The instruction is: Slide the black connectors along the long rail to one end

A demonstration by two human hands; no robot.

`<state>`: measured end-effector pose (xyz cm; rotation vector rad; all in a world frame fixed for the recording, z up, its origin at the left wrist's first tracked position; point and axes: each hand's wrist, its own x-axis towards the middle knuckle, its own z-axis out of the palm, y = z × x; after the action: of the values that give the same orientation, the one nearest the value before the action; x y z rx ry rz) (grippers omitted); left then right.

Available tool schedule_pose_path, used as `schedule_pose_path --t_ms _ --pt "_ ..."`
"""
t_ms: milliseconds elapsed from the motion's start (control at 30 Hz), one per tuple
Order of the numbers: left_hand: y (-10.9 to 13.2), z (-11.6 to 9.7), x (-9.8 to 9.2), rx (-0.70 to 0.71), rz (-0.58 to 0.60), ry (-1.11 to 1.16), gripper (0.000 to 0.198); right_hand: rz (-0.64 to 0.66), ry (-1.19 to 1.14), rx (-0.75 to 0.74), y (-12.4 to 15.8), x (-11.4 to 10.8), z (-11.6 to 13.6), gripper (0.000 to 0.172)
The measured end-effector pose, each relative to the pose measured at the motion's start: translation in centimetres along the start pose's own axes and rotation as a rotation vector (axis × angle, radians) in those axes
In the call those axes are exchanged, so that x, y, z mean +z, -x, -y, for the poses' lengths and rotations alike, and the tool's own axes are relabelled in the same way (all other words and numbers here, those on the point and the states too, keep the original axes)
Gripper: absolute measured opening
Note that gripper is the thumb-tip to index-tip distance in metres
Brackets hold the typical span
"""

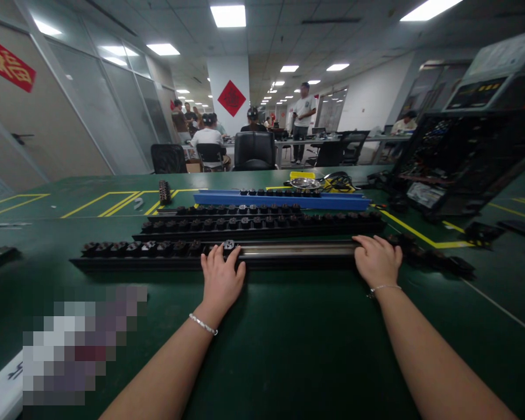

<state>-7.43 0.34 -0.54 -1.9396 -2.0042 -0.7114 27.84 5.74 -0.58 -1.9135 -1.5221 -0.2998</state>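
A long black rail [289, 262] lies crosswise on the green table. Small black blocks with metallic tops [149, 246] fill its left part, and a bare metal strip [297, 249] shows along the right part. My left hand [222, 277] rests at mid-rail with its fingers apart, fingertips touching the last block [229, 245] in the row. At the rail's right end, my right hand [378, 259] has its fingers bent over the edge; what lies under the palm is hidden. Beside that hand, a strip of dark pieces [441, 259] lies at an angle.
Behind are a second loaded black rail [262, 223], a shorter one [236, 210] and a blue channel [280, 200]. A short block stack [164, 192] stands back left. An opened black computer case [455, 157] stands right. Chairs and several people are beyond the table.
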Motion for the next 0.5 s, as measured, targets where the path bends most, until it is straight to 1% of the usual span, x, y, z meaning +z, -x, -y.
schedule_pose_path --t_ms 167,500 --pt "0.0 -0.4 -0.1 -0.021 -0.017 -0.01 0.042 -0.014 0.005 -0.004 0.3 -0.1 0.2 0.04" --pt "-0.1 -1.2 -0.4 -0.024 0.012 0.034 0.04 -0.01 -0.006 0.007 0.3 0.1 0.1 0.04"
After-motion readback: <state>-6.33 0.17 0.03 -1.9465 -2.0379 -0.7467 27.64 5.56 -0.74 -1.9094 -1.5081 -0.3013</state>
